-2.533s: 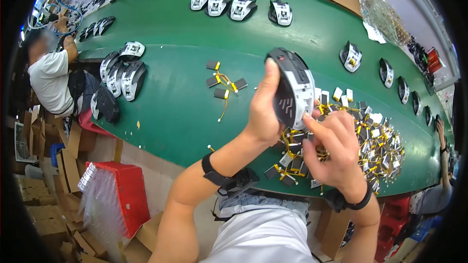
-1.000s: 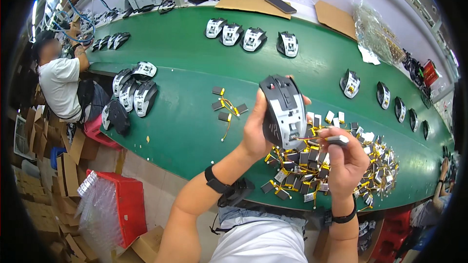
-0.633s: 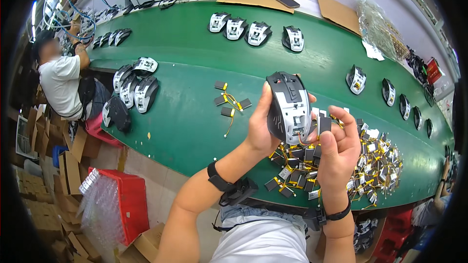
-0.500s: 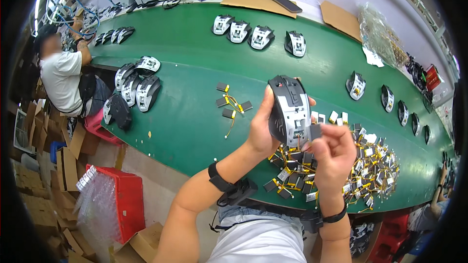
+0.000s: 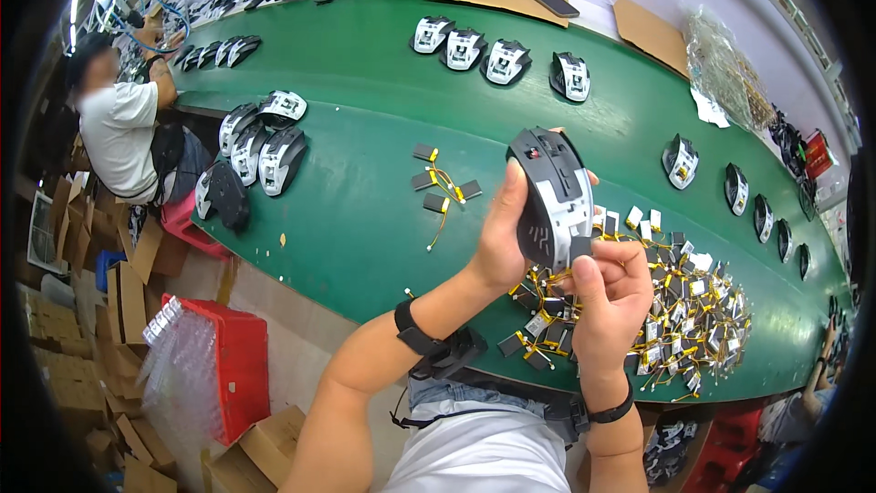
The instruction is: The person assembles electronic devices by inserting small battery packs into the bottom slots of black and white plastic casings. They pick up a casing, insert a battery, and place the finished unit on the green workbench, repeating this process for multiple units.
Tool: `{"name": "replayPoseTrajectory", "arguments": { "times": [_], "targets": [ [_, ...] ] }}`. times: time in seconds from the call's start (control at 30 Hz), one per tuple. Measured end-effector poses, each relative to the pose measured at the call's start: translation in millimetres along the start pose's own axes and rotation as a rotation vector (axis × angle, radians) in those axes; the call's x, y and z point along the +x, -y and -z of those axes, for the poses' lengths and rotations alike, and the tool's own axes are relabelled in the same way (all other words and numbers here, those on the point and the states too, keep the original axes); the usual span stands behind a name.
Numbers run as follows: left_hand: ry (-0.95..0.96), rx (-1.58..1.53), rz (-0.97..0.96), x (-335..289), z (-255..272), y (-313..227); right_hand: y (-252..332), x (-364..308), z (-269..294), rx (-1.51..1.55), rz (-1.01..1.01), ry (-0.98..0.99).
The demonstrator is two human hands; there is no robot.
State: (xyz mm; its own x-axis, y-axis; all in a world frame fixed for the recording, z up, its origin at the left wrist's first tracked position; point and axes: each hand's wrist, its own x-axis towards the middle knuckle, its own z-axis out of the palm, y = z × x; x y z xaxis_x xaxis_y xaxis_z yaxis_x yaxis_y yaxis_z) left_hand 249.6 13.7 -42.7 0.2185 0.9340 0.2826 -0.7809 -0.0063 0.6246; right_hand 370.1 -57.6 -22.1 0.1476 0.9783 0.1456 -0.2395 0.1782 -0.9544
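Observation:
My left hand (image 5: 502,236) is wrapped round a partly assembled black and white computer mouse (image 5: 558,192), holding it tilted above the green table. Its upper shell is dark, and a white section faces me. At the mouse's lower end, my right hand (image 5: 613,297) pinches a small dark grey battery (image 5: 580,247) between thumb and fingers, close against the white section. Fingers partly cover the battery's wires. Beneath and beside my right hand spreads a heap of batteries (image 5: 684,310) with yellow tape and thin wires. Several loose batteries (image 5: 436,204) lie left of the mouse.
Similar mice (image 5: 507,62) stand in a row across the green table (image 5: 365,128). More mice (image 5: 281,160) cluster at its left edge, others (image 5: 735,188) line the right. A co-worker (image 5: 119,128) sits at far left. A red crate (image 5: 242,374) with clear plastic stands on the floor.
The mouse has turned in my left hand, showing more of its dark side. My right hand has moved slightly left and down, keeping the battery at the mouse's lower end. The view has shifted slightly.

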Motion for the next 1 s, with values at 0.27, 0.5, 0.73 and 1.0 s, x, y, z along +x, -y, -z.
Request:
{"name": "replayPoseTrajectory", "arguments": {
  "times": [0.27, 0.5, 0.73, 1.0],
  "targets": [
    [-0.034, -0.041, 0.023, 0.7, 1.2, -1.2, 2.3, 3.4, 7.1, -0.412, 0.281, 0.026],
    [-0.090, -0.135, 0.086, 4.6, 1.5, -1.6, 11.8, 22.4, 9.7, -0.730, 0.707, 0.016],
    [-0.158, -0.215, 0.143, 4.2, 5.9, 4.2, 24.3, 31.4, 17.0, -1.066, 1.008, 0.238],
    [-0.238, -0.139, 0.183, 8.7, 6.3, -2.2, 38.2, 44.6, 18.0, -1.166, 0.973, 0.521]
  ]
}}
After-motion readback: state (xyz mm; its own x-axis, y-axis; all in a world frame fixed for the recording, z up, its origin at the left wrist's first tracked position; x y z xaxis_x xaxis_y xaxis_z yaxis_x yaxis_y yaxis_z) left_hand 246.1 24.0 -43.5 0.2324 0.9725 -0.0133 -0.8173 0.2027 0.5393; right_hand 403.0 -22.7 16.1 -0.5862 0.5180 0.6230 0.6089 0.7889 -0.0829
